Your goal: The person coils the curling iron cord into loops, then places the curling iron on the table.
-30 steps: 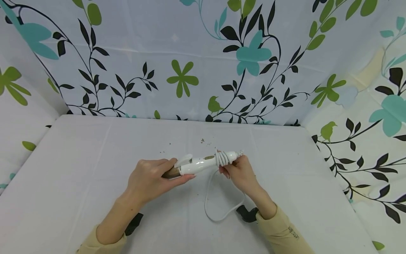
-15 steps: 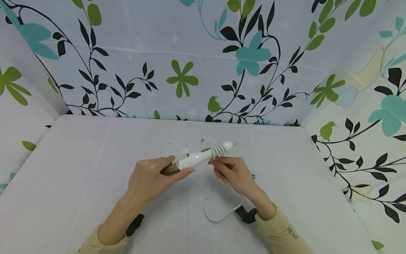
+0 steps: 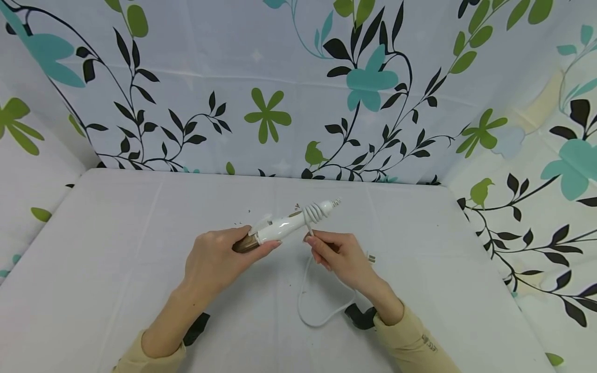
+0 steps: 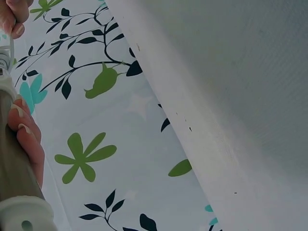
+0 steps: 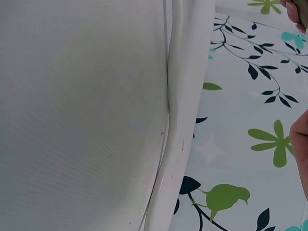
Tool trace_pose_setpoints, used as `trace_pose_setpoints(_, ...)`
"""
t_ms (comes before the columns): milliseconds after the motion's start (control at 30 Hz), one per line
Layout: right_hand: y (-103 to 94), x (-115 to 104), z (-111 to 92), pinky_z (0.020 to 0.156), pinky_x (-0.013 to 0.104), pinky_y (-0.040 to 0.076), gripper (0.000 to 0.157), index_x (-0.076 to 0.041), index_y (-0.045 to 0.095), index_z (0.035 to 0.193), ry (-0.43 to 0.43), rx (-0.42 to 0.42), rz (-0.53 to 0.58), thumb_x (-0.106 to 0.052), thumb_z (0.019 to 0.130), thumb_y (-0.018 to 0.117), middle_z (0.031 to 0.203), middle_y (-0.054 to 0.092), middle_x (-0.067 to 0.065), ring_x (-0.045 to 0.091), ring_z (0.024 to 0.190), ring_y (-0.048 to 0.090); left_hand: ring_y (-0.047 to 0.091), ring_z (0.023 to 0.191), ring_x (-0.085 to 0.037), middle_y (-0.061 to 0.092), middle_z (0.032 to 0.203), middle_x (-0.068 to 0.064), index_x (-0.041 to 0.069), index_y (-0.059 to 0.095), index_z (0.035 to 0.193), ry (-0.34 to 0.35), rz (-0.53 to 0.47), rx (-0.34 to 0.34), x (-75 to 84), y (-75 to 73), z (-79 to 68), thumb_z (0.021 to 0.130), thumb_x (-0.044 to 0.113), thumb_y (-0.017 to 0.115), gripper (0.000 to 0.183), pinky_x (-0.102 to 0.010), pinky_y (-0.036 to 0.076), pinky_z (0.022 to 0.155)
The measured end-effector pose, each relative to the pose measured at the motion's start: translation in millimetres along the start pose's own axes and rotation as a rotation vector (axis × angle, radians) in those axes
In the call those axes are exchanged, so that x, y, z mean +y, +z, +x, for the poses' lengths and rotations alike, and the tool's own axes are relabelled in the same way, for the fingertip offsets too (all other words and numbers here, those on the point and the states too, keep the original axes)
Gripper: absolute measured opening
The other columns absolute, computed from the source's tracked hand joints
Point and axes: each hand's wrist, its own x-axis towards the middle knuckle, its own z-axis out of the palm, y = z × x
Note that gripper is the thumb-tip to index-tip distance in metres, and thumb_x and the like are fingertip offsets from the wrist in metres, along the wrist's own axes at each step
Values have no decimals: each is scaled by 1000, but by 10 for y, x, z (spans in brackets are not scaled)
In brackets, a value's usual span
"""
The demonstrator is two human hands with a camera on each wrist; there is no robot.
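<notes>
In the head view my left hand [image 3: 216,259] grips a curling iron [image 3: 282,228] by its brown barrel, its white handle tilted up to the right. White cord [image 3: 313,212] is wound in several turns around the handle's far end. My right hand [image 3: 340,256] pinches the cord just below those turns, and the rest hangs in a loop. Metal prongs of a plug [image 3: 371,258] poke out behind the right hand. The left wrist view shows the brown barrel [image 4: 14,154] with left fingers [image 4: 29,139] along it. At the right wrist view's edge is part of my right hand [image 5: 301,144].
Both hands are above a white-covered table [image 3: 140,228] with small dark specks near its middle. A patterned curtain [image 3: 196,67] hangs behind and on both sides. Black wrist mounts [image 3: 361,316] sit under the sleeves.
The handle end of the curling iron has swung up and left, away from my right hand. My right hand has gone from beside the handle's end to below the cord turns, drawing out a short length.
</notes>
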Motion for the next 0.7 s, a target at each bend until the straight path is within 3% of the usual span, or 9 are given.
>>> trace_pose_setpoints(333, 19, 13, 12, 52, 22, 40, 19, -2, 70, 111, 22, 40, -41, -14, 102, 58, 68, 57, 8, 11, 53, 48, 23, 44, -1, 26, 51, 11, 18, 46, 58, -8, 22, 26, -46, -18, 12, 89, 78, 42, 67, -19, 14, 42)
trace_pose_setpoints(500, 15, 3, 18, 45, 23, 38, 22, 0, 71, 110, 100, 66, -15, -18, 100, 63, 68, 59, 16, 12, 44, 46, 23, 44, -1, 25, 52, 11, 18, 43, 58, -20, 23, 10, -66, -21, 14, 89, 78, 41, 67, -20, 15, 43)
trace_pose_setpoints(700, 6, -25, 21, 44, 21, 34, 22, -3, 72, 111, 142, 101, -51, -19, 100, 62, 67, 58, 6, 10, 46, 42, 23, 44, -2, 25, 52, 11, 18, 42, 58, -42, 37, 9, -85, -32, 23, 89, 78, 41, 68, -21, 15, 42)
